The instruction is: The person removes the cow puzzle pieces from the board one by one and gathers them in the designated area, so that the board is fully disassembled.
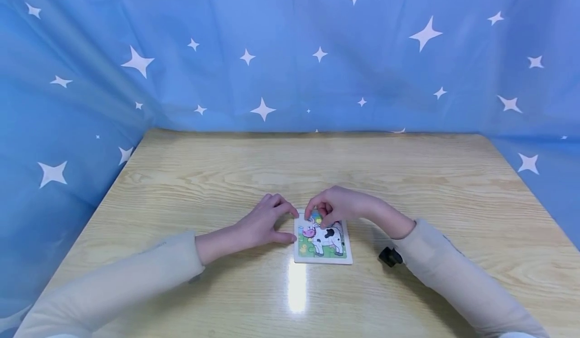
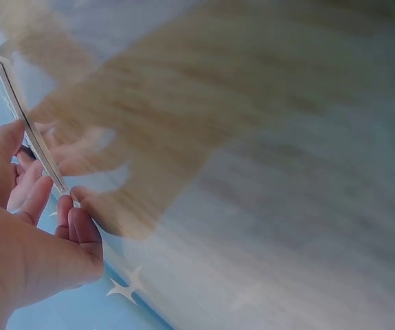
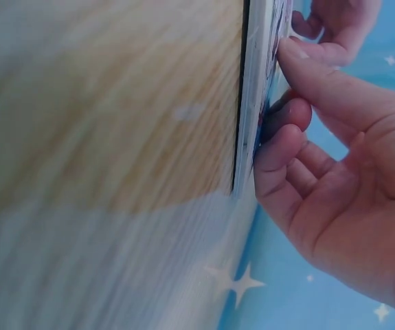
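Observation:
A small square jigsaw puzzle (image 1: 321, 261) with a cow picture and a pale frame lies flat on the table. My left hand (image 1: 265, 222) touches its left side, index fingertip near the far left corner and thumb lower down. From above, my right hand (image 1: 340, 204) reaches onto the puzzle's upper part. Its thumb and index finger pinch around a puzzle piece by the cow's head, mostly covered by the hand. The wrist views show the board edge-on, with my left hand (image 2: 39, 254) at one edge and my right fingers (image 3: 286, 148) against the picture side.
The wood-grain table (image 1: 204, 177) extends around the puzzle, with a bright reflection just in front of it. A blue curtain (image 1: 290, 76) with white stars hangs behind and at both sides. A small black device (image 1: 390, 256) sits at my right cuff.

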`<act>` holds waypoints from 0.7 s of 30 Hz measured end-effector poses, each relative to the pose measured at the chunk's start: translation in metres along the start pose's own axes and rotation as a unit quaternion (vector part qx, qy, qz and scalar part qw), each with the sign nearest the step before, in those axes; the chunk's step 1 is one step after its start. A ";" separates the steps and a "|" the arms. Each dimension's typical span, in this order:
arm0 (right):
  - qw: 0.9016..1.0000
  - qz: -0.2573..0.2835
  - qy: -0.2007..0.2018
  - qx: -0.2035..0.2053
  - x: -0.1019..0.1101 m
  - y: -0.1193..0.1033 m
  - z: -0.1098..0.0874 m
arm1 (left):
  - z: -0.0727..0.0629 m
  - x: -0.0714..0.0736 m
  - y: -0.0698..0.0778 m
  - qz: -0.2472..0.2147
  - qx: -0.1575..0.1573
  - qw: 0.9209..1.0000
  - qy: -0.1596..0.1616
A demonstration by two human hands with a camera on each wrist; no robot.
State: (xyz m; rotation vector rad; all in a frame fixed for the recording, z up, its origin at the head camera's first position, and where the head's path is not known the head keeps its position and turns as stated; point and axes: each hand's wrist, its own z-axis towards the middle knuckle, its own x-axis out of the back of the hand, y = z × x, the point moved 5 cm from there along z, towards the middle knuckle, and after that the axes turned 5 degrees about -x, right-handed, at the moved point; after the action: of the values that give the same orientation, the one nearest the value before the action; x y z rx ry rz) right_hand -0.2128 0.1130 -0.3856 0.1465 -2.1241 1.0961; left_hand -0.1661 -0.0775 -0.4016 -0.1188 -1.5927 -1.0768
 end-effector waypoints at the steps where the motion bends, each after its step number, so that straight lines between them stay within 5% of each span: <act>1: 1.000 -0.002 0.000 0.000 0.000 0.000 -0.001 | 0.000 -0.001 0.000 -0.002 -0.002 1.000 0.000; 21: 0.999 -0.032 0.040 0.018 -0.003 -0.009 -0.005 | 0.001 0.000 0.002 0.012 -0.022 1.000 0.004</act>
State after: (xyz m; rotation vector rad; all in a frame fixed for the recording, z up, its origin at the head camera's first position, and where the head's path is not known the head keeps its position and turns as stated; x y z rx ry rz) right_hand -0.2043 0.1104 -0.3800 0.1825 -2.0157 1.0852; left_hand -0.1655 -0.0753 -0.4005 -0.1622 -1.5576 -1.0918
